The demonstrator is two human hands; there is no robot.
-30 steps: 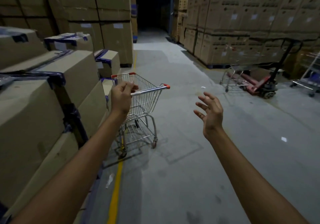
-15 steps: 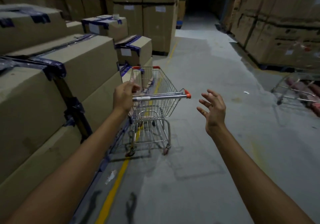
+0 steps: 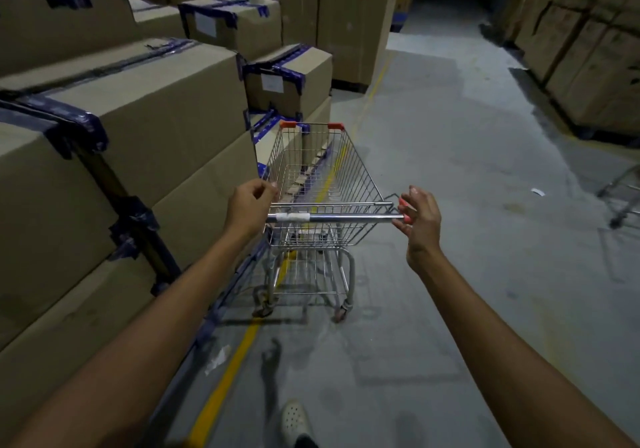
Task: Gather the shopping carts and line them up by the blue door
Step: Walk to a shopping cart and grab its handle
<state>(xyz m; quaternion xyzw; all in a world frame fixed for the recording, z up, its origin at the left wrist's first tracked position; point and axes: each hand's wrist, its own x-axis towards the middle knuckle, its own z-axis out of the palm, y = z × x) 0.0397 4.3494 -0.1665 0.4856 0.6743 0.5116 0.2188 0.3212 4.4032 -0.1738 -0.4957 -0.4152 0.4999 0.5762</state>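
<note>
Left fingers [image 3: 266,187]: curled tight at the left end of the handle bar [image 3: 346,218]. Looks like a grip, but the back of the left hand [image 3: 251,205] hides the contact itself.

Right fingers [image 3: 414,194]: spread and loosely curved around the orange end cap [image 3: 402,210] on the bar's right end, not closed. The thumb of the right hand [image 3: 420,220] sits at the bar tip from below.

1 handle bar, chrome, with 1 white tape wrap [image 3: 292,217] near its left end.

Shopping cart [image 3: 322,177]: 1 at the hands, dead ahead, wire basket empty. It stands on the concrete floor [image 3: 467,170] over the single yellow line [image 3: 228,375], left side just beside the box stack. 2 orange corner caps on the far rim, 2 rear wheels visible.

Second cart [image 3: 623,198]: only part of the frame shows at the right edge, well apart from the first.

Cardboard boxes [image 3: 156,108]: stacked along the left with blue tape; 2 smaller ones carry white labels. More stacks at far right [image 3: 588,49].

1 white shoe [image 3: 294,420] at the bottom edge.
</note>
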